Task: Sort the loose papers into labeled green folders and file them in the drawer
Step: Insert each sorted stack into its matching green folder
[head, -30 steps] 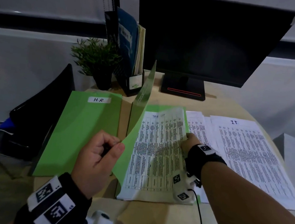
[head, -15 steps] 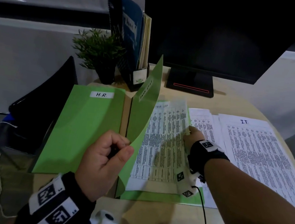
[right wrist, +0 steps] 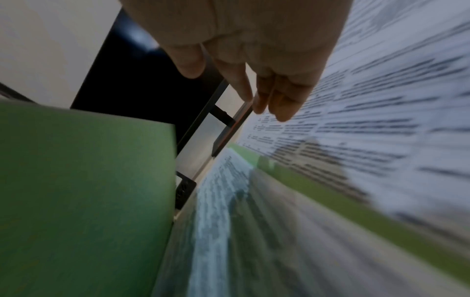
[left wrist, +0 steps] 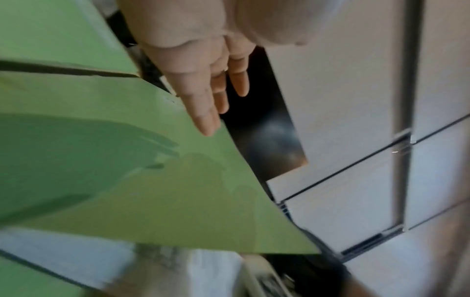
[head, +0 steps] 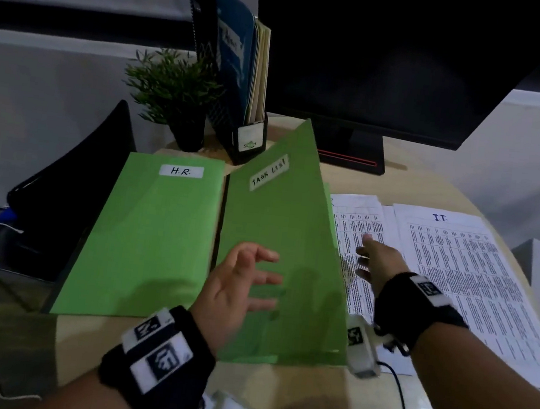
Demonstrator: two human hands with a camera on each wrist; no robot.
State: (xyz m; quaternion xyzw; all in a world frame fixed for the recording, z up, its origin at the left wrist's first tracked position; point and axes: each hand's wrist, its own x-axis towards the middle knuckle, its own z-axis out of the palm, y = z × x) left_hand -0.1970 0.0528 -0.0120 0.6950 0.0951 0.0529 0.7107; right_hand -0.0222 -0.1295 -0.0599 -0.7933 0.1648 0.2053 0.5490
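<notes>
A: Folders first. Your H.R. folder [head: 143,237] lies flat and closed at the left of the desk [head: 289,405]. Just right of it, the TASK LIST folder [head: 284,239] has its front cover raised at a slant, the far corner highest, the near edge low over the desk.

B: And your left hand [head: 239,285]?

A: Fingers spread and nearly straight, palm toward the slanted cover. It grips nothing. In the left wrist view the fingers [left wrist: 206,112] lie along the cover's surface near its edge; whether they press it or only hover, I cannot tell.

B: Right hand [head: 376,263]?

A: Also slack, holding nothing. You reach it over the loose papers [head: 362,235] just right of the raised cover, fingers extended forward. The right wrist view shows the fingertips [right wrist: 282,108] low above printed lines; contact is unclear through the blur.

B: Other papers?

A: The IT stack [head: 475,278] sits farther right, flat, its heading legible. In the right wrist view a printed sheet [right wrist: 223,201] lies under the lifted cover, on the folder's green back panel.

B: Background?

A: Monitor [head: 406,58] at the rear, potted plant [head: 177,93] and magazine file [head: 242,76] behind the folders, black chair [head: 71,195] at the left.
</notes>
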